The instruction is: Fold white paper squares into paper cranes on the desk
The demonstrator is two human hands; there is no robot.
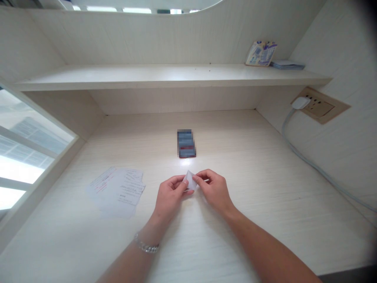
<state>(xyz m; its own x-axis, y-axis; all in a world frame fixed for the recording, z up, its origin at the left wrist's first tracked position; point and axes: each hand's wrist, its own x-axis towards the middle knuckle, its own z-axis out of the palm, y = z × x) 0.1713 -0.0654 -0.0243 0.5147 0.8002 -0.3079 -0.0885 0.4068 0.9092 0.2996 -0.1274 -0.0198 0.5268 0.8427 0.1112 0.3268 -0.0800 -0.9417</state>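
Folded paper (191,180), edges clamped by left fingers (182,186) and right fingers (200,181), broad desk (265,173) rightward.

L fingers (184,184) part. hid by folded paper (191,181); dark obj. (186,143) pixelated, can't ID; txt on papers (113,194) illeg.

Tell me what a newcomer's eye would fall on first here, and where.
Probably the small folded white paper, pinched between the left hand and right hand near the middle of the view. Next, the dark, pixelated rectangle on the desk just beyond them. Then the overlapping marked sheets to the left, and the white plug in the wall socket at upper right.
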